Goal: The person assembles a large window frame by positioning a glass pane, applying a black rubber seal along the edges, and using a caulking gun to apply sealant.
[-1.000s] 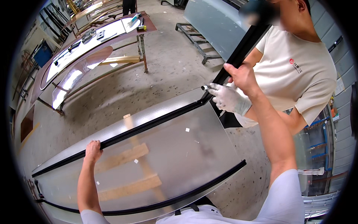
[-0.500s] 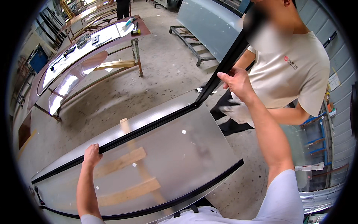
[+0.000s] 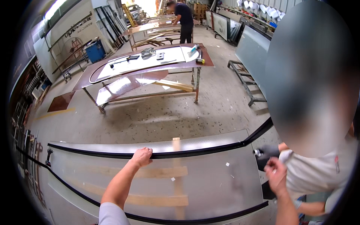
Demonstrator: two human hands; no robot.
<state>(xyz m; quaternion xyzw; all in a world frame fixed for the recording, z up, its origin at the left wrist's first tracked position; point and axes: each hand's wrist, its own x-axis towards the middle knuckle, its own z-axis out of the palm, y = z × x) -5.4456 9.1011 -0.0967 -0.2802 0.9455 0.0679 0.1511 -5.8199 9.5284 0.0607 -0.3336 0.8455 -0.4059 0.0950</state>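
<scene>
My left hand is wrapped over a long black profile strip that runs along the far part of a translucent panel. At its right end the strip meets a black section angled away, partly hidden by a co-worker. My right hand is off the strip, fingers curled with the thumb against them; anything in them is too small to make out. Close by is the co-worker's grey-gloved hand, beside a small dark-and-white item. A second black strip curves along the panel's near side.
Wooden slats show through the panel. A black drill-like tool stands at its left end. Beyond is a workbench with a white panel and tools. Another person works farther back. A metal rack stands right of the bench.
My view has swung left and up. My right hand has let go of the angled black section and come down nearer the panel's right end. My left hand keeps its hold.
</scene>
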